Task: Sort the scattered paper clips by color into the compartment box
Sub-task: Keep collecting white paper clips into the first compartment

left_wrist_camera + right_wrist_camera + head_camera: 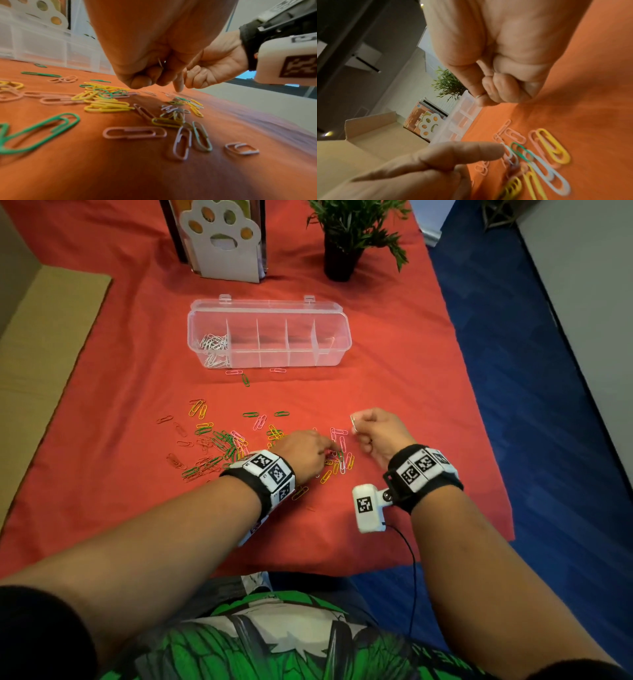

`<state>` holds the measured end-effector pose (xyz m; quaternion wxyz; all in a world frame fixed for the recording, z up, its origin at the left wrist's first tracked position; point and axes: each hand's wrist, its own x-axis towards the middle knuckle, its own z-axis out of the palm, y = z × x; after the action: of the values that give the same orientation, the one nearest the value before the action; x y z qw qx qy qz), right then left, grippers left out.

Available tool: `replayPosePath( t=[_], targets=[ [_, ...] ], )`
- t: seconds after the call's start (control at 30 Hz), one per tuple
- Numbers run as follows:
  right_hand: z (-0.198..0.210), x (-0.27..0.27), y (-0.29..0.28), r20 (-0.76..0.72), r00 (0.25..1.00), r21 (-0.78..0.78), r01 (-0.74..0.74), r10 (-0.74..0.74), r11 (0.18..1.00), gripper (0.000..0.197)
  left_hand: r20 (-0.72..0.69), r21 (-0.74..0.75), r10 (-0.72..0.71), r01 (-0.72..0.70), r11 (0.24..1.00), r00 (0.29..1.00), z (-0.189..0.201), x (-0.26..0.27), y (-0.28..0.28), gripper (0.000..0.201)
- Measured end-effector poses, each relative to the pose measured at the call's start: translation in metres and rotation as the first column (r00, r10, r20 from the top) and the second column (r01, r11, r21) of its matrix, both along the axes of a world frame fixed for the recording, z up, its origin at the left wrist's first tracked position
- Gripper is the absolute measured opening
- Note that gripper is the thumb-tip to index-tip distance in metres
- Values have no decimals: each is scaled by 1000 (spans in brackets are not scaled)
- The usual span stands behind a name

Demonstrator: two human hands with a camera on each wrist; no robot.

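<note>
My right hand (pixel 378 433) pinches white clips (pixel 354 422); left hand (pixel 305 451), forefinger out, picks another; next, the box (pixel 337 356).

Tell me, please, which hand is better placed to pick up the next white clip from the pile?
Probably the left hand: its extended finger already touches the scattered clips, a white one among them. The right hand is raised beside the pile, already pinching white clips.
</note>
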<state>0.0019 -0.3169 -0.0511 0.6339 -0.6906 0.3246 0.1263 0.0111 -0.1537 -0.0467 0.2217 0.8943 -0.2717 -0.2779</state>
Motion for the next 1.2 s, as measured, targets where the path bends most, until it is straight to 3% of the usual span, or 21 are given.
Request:
replayPosePath(
  t=[0.1, 0.23, 0.3, 0.33, 0.37, 0.43, 0.5, 0.57, 0.77, 0.9, 1.13, 1.2],
  targets=[
    [0, -18, -4, -7, 1000, 133, 27, -26, 991, 32, 7, 38, -23, 22, 999, 1000, -3, -2, 5, 38],
    [2, -33, -2, -87, 976, 346, 215, -198, 913, 24, 96, 96, 29, -38, 995, 995, -5, 2, 17, 31],
    [-1, -34, 2, -144, 977, 222, 185, -155, 958, 22, 122, 88, 49, -60, 994, 991, -6, 8, 18, 26],
    [-2, -33, 4, -162, 986, 46, 58, -49, 997, 21, 121, 73, 50, -59, 996, 991, -6, 10, 17, 25],
    [-3, -33, 7, -192, 975, -161, -141, 109, 977, 20, 120, 57, 41, -48, 997, 992, -6, 12, 14, 25],
    [-4, -38, 16, -288, 890, -451, -452, 354, 770, 12, 117, 36, 2, -7, 999, 993, -5, 13, 5, 27],
    [-4, -45, 24, -313, 843, -586, -534, 438, 609, 13, 111, 32, -51, 47, 998, 993, -5, 13, -3, 31],
    [-5, -48, 28, -293, 833, -643, -535, 470, 548, 15, 110, 50, -77, 72, 996, 991, -6, 13, -8, 32],
    [-5, -45, 12, -312, 861, -683, -497, 401, 536, 19, 171, 114, -46, 27, 993, 984, -9, 20, 1, 18],
    [-5, -45, 16, -361, 846, -710, -522, 392, 473, 30, 158, 81, -120, 108, 991, 980, -7, 19, -1, 26],
    [-6, -38, 22, -398, 826, -773, -536, 400, 338, 31, 228, 221, -197, 146, 964, 954, -11, 16, -3, 25],
    [-4, -31, 21, -412, 812, -759, -557, 412, 337, 34, 216, 247, -218, 162, 955, 952, -12, 16, -1, 27]
  ],
)
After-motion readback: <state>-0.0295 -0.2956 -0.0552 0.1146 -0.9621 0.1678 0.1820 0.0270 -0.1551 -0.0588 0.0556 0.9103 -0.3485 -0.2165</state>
